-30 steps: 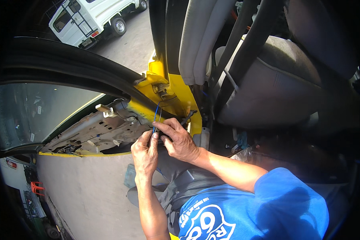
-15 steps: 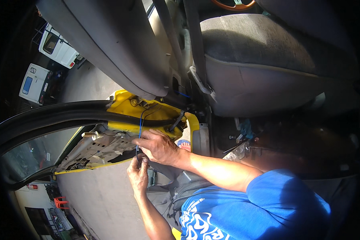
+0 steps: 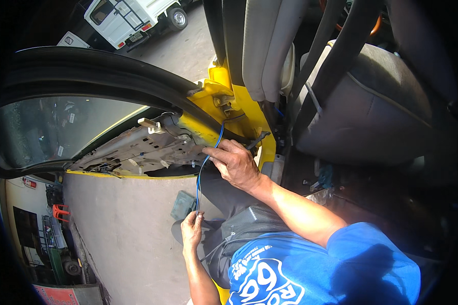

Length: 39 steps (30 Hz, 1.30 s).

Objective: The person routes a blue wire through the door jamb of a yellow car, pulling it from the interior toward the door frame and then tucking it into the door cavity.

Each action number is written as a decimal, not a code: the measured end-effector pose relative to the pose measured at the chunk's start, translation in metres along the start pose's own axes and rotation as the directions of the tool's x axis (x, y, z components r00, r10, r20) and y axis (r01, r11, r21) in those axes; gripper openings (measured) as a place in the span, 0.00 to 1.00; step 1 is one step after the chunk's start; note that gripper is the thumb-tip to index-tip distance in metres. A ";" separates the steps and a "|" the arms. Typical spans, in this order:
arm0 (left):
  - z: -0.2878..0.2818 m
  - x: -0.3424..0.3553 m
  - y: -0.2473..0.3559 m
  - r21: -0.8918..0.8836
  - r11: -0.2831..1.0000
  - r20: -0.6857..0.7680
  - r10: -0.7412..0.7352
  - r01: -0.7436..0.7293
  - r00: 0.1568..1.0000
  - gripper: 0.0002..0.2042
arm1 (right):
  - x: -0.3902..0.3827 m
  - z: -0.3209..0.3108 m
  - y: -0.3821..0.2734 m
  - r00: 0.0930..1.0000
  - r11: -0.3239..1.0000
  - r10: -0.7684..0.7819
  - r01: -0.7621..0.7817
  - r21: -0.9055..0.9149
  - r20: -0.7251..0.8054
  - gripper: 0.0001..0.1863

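A thin pair of wires (image 3: 198,184), one blue and one dark, comes out of the yellow door jamb area and runs down between my hands. My right hand (image 3: 237,165) is closed on the upper stretch of the wires, beside the bare door. Lower down, my left hand (image 3: 192,231) pinches them between thumb and fingers, over the grey floor. The car door (image 3: 137,152) stands swung out, its inner metal panel exposed with holes and a light-coloured handle piece (image 3: 151,125). Past my right hand, a dark door check strap (image 3: 258,140) reaches toward the yellow body (image 3: 254,114).
A grey car seat (image 3: 376,96) with seat belts fills the upper right. Below the door lies a dark green case (image 3: 183,205) near my leg. A white vehicle (image 3: 132,23) is parked at the back, and a red chair (image 3: 61,212) stands at the far left.
My hands have moved apart along the wires, the left one lower, so a longer stretch shows between them. The view has shifted, putting the door and seat elsewhere in the picture.
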<state>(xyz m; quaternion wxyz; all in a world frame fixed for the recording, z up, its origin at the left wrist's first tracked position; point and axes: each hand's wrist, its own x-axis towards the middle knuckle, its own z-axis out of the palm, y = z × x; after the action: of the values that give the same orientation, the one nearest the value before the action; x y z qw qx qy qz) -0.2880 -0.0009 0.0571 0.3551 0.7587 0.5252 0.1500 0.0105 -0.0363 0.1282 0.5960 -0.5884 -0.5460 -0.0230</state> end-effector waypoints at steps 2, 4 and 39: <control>-0.001 -0.002 -0.015 0.057 0.998 0.002 -0.004 0.004 1.000 0.13 | 0.001 0.002 0.001 1.000 1.000 -0.006 0.006 -0.009 0.006 0.17; -0.005 0.001 -0.032 0.073 0.997 -0.004 -0.011 0.011 1.000 0.13 | 0.001 0.005 0.001 1.000 1.000 -0.009 0.009 -0.006 -0.003 0.16; -0.247 0.034 -0.151 0.292 0.945 -0.178 -0.097 0.146 0.979 0.11 | 0.042 -0.008 0.001 0.965 0.958 -0.028 0.101 -0.269 0.261 0.08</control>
<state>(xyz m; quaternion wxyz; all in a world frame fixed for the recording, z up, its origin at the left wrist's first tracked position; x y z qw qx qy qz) -0.5267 0.1539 0.1210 0.1992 0.7557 0.6149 0.1060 0.0330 -0.0156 0.1586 0.4310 -0.6464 -0.6281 -0.0439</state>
